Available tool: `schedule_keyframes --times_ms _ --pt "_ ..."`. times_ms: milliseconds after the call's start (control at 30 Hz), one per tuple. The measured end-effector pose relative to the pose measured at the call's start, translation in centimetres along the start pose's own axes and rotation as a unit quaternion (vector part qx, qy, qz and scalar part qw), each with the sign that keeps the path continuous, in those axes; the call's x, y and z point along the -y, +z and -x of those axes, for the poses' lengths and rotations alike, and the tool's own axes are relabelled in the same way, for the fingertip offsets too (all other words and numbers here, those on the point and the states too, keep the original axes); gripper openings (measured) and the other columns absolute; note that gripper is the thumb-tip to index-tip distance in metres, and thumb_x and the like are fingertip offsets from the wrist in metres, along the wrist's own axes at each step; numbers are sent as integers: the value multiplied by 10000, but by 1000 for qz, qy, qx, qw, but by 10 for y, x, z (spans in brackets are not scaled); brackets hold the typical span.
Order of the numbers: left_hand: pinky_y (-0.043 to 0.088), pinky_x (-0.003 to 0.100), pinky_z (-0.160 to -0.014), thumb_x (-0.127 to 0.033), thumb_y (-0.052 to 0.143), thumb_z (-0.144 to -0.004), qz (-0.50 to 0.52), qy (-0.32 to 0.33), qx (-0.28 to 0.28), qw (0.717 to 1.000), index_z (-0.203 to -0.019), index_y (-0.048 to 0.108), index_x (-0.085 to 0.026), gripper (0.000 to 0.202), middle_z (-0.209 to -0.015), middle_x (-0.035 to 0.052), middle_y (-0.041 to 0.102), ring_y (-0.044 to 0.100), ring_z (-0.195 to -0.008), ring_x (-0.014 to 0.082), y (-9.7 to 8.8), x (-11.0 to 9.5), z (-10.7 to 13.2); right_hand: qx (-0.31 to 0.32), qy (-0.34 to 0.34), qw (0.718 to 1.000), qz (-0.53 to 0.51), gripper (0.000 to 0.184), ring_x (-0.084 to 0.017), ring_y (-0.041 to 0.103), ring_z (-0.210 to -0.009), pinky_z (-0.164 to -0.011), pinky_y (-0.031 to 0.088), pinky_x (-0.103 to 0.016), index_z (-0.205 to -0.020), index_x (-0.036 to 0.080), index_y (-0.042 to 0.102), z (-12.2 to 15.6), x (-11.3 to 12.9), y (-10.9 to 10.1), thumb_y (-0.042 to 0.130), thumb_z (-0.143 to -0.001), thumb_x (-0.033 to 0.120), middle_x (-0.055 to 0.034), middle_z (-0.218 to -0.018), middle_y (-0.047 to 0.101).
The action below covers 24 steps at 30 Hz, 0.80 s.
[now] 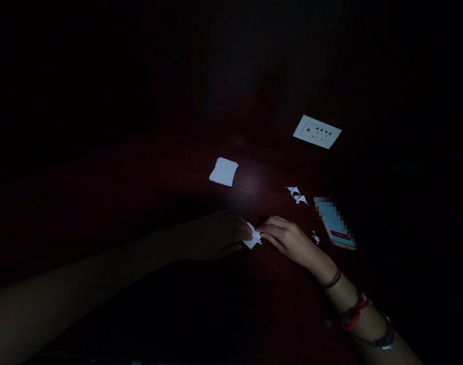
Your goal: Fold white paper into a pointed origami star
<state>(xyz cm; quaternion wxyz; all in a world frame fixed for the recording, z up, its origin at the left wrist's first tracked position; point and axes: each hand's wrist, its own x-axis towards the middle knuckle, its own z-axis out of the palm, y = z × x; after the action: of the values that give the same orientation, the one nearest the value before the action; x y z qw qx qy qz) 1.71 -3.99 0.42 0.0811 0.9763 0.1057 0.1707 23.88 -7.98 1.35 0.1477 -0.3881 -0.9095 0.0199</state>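
A small piece of folded white paper (pixel 251 243) lies on the dark red table between my two hands, its pointed corners sticking out. My left hand (pixel 218 235), in deep shadow, holds it from the left, with fingertips pressed onto its top. From the right, my right hand (pixel 290 239) pinches the paper's edge between thumb and fingers. Beyond them sits a stack of white square paper sheets (pixel 224 172). Small folded paper pieces (pixel 297 195) lie past my right hand.
A phone (pixel 336 223) with a lit screen lies to the right. Tiny white scraps (pixel 315 237) are scattered between it and my right hand. A white socket panel (pixel 317 132) is at the back right. The surroundings are very dark.
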Motion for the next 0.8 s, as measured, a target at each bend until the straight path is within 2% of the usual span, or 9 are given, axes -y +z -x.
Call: schedule_keyframes --times_ms 233,467,633,800 --pt "273 340 -917 -219 427 -814 -9 -1 11 1000 -1137 429 -203 323 -1148 29 490 386 -1076 204 0 1 -1 25 -21 999 40 243 -150 497 -852 -730 435 -278 -1035 196 527 1 -3 -3 380 -843 218 -54 -917 536" --pt "276 335 -915 -220 422 -816 -1 0 0 1000 -1124 437 -190 310 -1157 42 480 390 -1072 205 1 0 0 46 -32 992 116 217 -154 492 -831 -744 417 -287 -981 167 535 -1 -1 -4 365 -848 180 -62 -873 544" --pt "274 328 -916 -211 419 -817 -3 0 -4 1000 -1115 449 -181 300 -1144 51 484 391 -1069 199 2 0 -1 37 -21 994 105 212 -141 492 -754 -694 418 -276 -928 161 547 -1 -1 -3 352 -855 202 -49 -800 538" --pt "285 327 -907 -200 418 -816 -1 -5 -1 1000 -1136 430 -182 320 -1136 50 486 399 -1057 198 3 -1 0 26 -34 996 77 233 -149 495 -811 -711 418 -274 -993 184 537 0 -3 -3 357 -853 232 -53 -867 541"
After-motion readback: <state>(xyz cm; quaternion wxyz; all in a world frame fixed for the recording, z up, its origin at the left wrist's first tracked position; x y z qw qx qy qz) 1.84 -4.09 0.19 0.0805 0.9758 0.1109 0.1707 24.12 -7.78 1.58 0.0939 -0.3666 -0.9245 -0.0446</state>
